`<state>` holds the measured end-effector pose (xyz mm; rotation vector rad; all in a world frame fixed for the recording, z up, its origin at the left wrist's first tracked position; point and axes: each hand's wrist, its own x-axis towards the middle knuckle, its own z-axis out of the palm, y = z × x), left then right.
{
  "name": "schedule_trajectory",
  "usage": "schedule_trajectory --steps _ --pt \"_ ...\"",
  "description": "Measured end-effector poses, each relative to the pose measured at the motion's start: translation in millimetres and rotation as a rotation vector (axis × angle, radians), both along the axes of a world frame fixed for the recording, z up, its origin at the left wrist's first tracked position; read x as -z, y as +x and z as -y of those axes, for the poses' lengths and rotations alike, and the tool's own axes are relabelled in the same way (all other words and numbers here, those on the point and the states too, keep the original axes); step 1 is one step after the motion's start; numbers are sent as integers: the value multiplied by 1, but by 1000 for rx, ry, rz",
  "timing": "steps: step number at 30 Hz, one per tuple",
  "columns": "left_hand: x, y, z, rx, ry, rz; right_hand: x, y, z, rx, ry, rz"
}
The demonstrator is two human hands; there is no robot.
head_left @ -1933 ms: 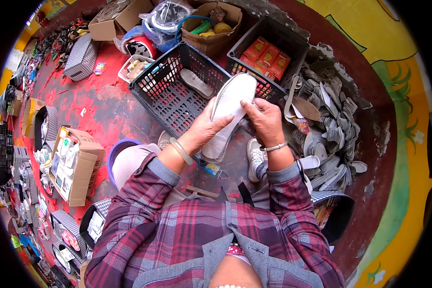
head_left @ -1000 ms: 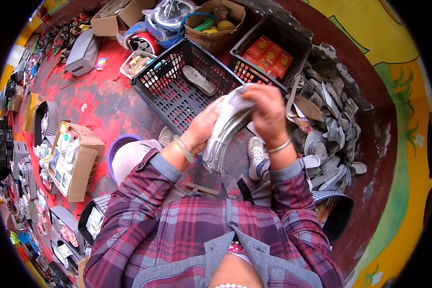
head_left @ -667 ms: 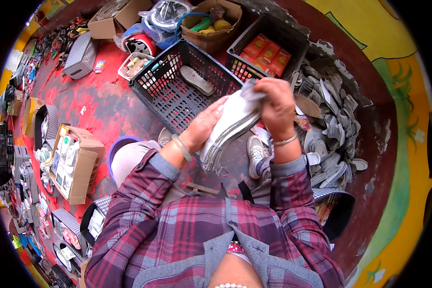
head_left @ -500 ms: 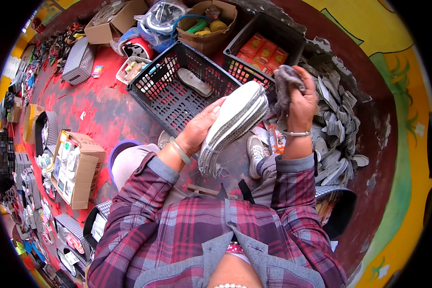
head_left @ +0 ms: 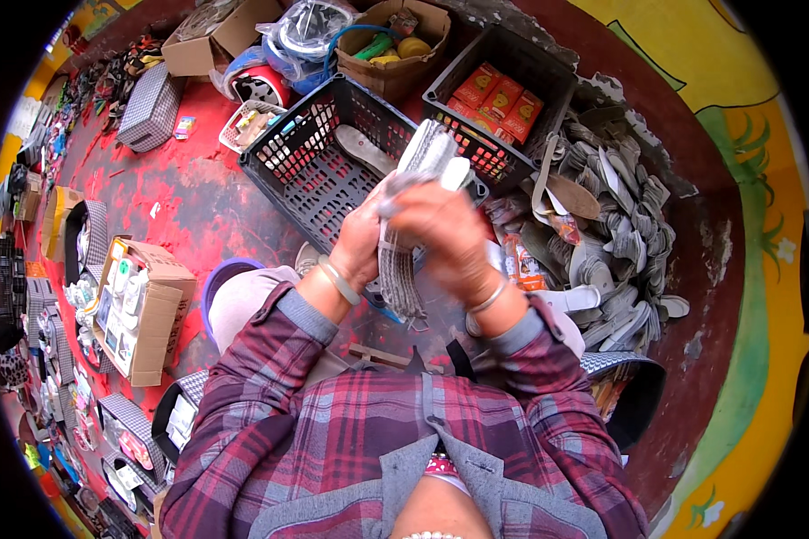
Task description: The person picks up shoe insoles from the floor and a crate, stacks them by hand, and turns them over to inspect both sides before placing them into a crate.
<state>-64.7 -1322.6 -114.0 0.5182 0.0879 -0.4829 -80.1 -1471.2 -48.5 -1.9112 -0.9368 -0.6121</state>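
My left hand [head_left: 361, 238] is closed around a stack of pale insoles [head_left: 399, 274] with grey edges. The stack now stands nearly edge-on, its upper end over the right side of a black plastic crate [head_left: 310, 193]. My right hand [head_left: 445, 235] crosses in front of the stack. Motion smears its fingers, so I cannot see what they hold. A single pale insole [head_left: 364, 148] lies inside the crate. To the right, a large heap of loose insoles [head_left: 625, 238] rests against the wall.
A second black crate [head_left: 548, 85] holds orange boxes [head_left: 499, 99]. Behind stand a round cardboard container [head_left: 422, 63] and a red helmet [head_left: 259, 85]. An open cardboard box [head_left: 162, 314] stands at left. A purple basin rim [head_left: 214, 287] shows by my left knee.
My right hand has moved left and down from beside the heap onto the stack. The grey cloth it held no longer shows clearly. The stack has turned from face-up to nearly edge-on.
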Motion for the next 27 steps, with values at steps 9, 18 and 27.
schedule_trajectory --steps 9,18,27 --pt "8 -4 -7 208 -263 120 2 2 3 22 -108 118" --pt "-19 -10 11 107 18 -119 14 13 15 210 473 -321" --pt "-7 -13 6 339 21 -73 5 29 31 440 97 100"
